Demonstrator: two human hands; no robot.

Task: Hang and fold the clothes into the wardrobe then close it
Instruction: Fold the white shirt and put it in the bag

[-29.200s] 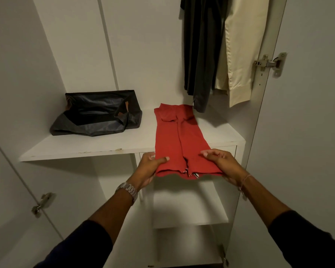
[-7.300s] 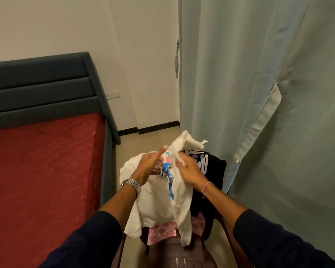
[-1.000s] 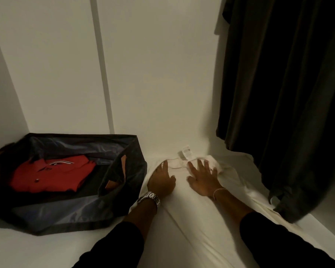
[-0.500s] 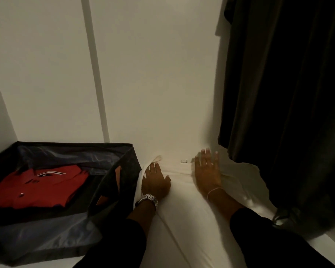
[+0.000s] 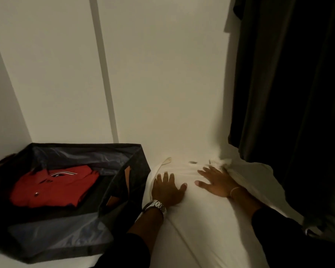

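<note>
White garment point(image 5: 207, 225) flat under left hand point(image 5: 166, 190), right hand point(image 5: 217, 182)

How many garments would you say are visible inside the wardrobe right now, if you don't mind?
3: a red shirt folded in the dark bag, a white garment flat on the shelf under both hands, and dark clothing hanging right; that mass may hide more.

A white garment point(image 5: 211, 219) is spread flat on the wardrobe shelf across the lower centre and lower right of the frame, its far edge bunched against the back wall; a folded red shirt point(image 5: 52, 186) is seen inside a dark fabric box point(image 5: 70, 235) at lower left
</note>
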